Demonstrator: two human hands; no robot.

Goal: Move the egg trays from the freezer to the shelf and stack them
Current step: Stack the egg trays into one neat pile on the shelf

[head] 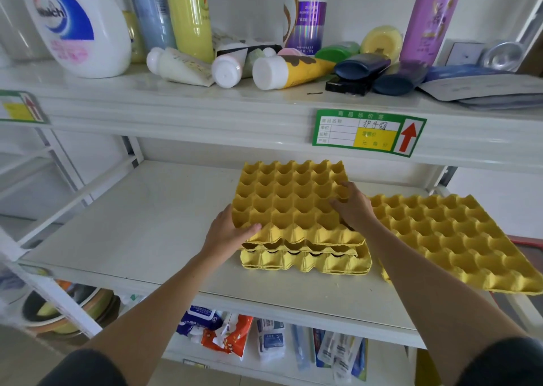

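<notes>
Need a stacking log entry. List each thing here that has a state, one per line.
Top egg tray: held at both sides, tilted, front edge on the stack.
Stack of trays: resting on the middle shelf.
Single tray: lying apart at the right, overhanging the shelf edge.
Left hand: grips the top tray's left corner.
Right hand: grips its right side.

Right egg tray (pixel 458 238) near corner behind right forearm (pixel 426 282); stack's lower trays mostly covered.

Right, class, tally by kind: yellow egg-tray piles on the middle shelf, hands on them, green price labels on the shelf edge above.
Egg-tray piles: 2, the stack and the loose tray
Hands: 2, left hand and right hand
Green price labels: 2
Total: 6
</notes>
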